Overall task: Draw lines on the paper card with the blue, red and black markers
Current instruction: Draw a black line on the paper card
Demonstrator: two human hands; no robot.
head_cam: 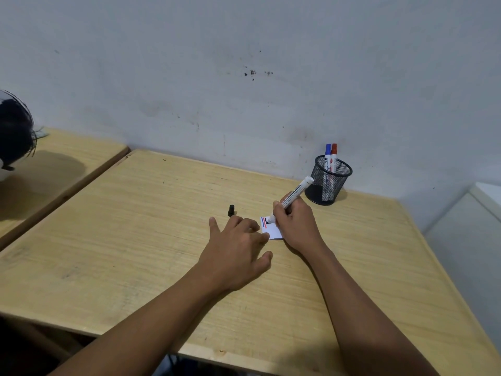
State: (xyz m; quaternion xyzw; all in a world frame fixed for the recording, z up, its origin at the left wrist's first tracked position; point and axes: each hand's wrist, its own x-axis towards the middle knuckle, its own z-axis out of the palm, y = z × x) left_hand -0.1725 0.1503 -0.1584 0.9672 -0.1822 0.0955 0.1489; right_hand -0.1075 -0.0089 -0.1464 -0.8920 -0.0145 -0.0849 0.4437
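Note:
A small white paper card (273, 231) lies on the wooden table (151, 240), with a blue line and a red line near its far edge. My right hand (294, 222) grips an uncapped black marker (294, 194), its tip touching the card just under the red line. My left hand (238, 248) lies flat, fingers spread, with fingertips pressing the card's left edge. The marker's black cap (231, 210) stands on the table beyond my left hand. The blue marker (328, 156) and the red marker (334, 156) stand capped in a black mesh pen cup (329, 185).
The pen cup stands at the table's back right, close to the grey wall (244, 77). A second wooden table (54, 169) adjoins on the left, where another person's dark hair (13, 131) shows. A white surface (477, 226) lies to the right.

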